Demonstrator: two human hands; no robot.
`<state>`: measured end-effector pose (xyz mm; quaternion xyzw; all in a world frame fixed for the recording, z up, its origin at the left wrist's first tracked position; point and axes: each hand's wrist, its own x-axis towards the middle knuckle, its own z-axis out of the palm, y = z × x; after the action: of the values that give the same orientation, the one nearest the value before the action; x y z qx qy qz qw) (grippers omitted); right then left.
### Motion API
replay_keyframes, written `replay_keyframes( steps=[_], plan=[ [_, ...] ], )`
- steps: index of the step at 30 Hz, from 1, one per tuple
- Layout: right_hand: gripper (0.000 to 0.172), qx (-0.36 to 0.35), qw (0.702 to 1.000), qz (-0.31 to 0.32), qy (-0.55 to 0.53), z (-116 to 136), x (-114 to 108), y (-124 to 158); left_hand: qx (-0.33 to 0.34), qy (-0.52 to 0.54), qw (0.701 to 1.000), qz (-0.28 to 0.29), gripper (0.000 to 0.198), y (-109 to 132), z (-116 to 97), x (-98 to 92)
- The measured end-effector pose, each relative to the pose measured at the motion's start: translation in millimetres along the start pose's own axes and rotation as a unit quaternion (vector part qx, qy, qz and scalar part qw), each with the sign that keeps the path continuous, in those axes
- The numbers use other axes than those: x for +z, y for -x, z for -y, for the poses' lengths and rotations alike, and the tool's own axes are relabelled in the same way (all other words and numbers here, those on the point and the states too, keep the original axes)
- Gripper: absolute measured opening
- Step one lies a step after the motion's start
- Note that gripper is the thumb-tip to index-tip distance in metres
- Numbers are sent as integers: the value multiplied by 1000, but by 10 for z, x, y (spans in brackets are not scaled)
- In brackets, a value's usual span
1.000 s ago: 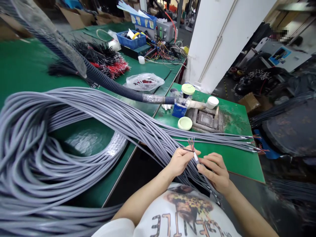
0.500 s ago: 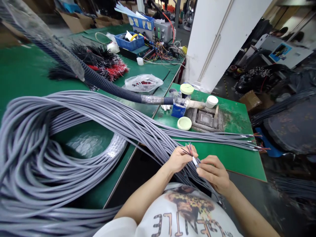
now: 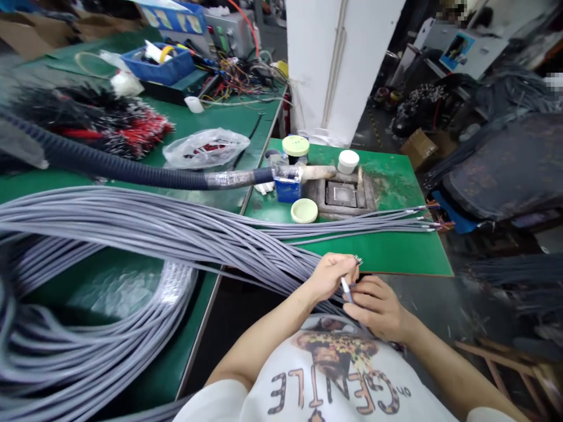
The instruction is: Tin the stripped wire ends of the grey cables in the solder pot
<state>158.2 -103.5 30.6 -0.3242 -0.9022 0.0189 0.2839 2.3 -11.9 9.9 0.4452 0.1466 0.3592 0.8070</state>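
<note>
A grey cable (image 3: 349, 295) with a white sleeve (image 3: 345, 283) near its end is between my two hands, close in front of my shirt. My left hand (image 3: 331, 275) is closed on the thin stripped wires (image 3: 359, 259), whose bright tips stick out past its fingers. Just below, my right hand (image 3: 379, 308) pinches the cable's grey jacket beside the sleeve. Behind my hands runs a thick bundle of grey cables (image 3: 211, 228), coming from a big coil on the left. Several cable ends with bared coloured wires (image 3: 444, 225) lie across the green board.
A solder pot (image 3: 341, 193) stands on the green board (image 3: 409, 252), beside a ribbed hose (image 3: 167, 176), a blue box (image 3: 288, 190) and round tubs (image 3: 304, 210). Farther left are a plastic bag (image 3: 206, 147), black and red wires (image 3: 132, 126) and a blue basket (image 3: 158, 63).
My left fingers have closed over the fanned-out wires, which now point right in a tight bunch. The view has shifted, so the bench items appear farther left.
</note>
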Motion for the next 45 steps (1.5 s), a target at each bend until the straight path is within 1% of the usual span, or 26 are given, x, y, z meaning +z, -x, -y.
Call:
replay_keyframes(
  steps=[2,3,4,6,8,9,11,13,14,16,17,19,22,24,25,27,28,29,30,32,33,35,37,39,42,45],
  plan=[
    [39,88,995,-13,54,26,-160,442,23,-156,987,17,46,-93,-8,-13],
    [42,152,982,-43,101,40,-257,706,44,-248,968,17,40,-140,-14,-45],
    [42,234,956,-70,165,55,-355,976,71,-344,936,9,34,-188,-16,-89],
    [35,389,879,-37,272,97,-512,1458,98,-527,844,-8,28,-279,2,-185],
    [34,499,822,-4,275,142,-562,1744,93,-661,744,-22,25,-366,59,-251],
    [33,529,811,-3,250,160,-535,1787,89,-706,702,-26,24,-407,99,-263],
    [32,560,816,-20,140,177,-392,1678,80,-761,643,-34,28,-489,184,-248],
    [31,570,820,-31,-42,165,-176,1383,69,-787,612,-32,31,-569,259,-205],
    [32,565,812,-30,-143,148,-60,1205,64,-795,602,-31,31,-605,288,-184],
    [33,551,774,-48,-308,90,163,866,57,-801,596,-28,28,-657,321,-150],
    [34,544,750,-65,-371,46,261,728,55,-798,600,-23,25,-667,325,-137],
    [35,517,707,-110,-469,-84,406,542,44,-774,631,-12,21,-645,303,-117],
    [37,463,675,-208,-536,-362,420,459,45,-693,719,-2,17,-500,204,-82],
    [36,456,665,-309,-505,-544,268,464,68,-631,773,13,16,-355,124,-62],
    [35,462,658,-373,-463,-611,155,463,73,-609,789,29,16,-280,92,-55],
    [35,446,659,-498,-343,-663,-95,426,70,-582,808,59,16,-144,54,-50],
    [37,432,676,-528,-278,-641,-208,385,69,-569,817,69,16,-88,48,-50],
    [39,425,706,-521,-222,-590,-300,329,70,-548,831,69,17,-41,46,-51],
    [40,428,748,-472,-184,-515,-364,262,72,-515,852,58,18,-5,43,-52],
    [41,446,839,-277,-143,-334,-394,113,68,-403,913,2,25,43,19,-50],
    [40,437,873,-175,-126,-247,-367,43,58,-327,943,-34,30,57,-6,-47],
    [38,382,918,-24,-99,-112,-260,-63,31,-180,979,-90,37,76,-80,-37],
    [37,323,942,35,-79,-44,-140,-107,11,-84,988,-126,37,88,-160,-25],
    [37,302,949,46,-73,-29,-59,-104,-2,-37,987,-154,33,96,-215,-14],
    [36,317,941,58,-102,-55,-42,-87,-10,-15,984,-177,28,93,-231,11],
    [33,340,928,55,-143,-76,-98,-121,-27,1,988,-152,29,71,-191,48]
  ],
)
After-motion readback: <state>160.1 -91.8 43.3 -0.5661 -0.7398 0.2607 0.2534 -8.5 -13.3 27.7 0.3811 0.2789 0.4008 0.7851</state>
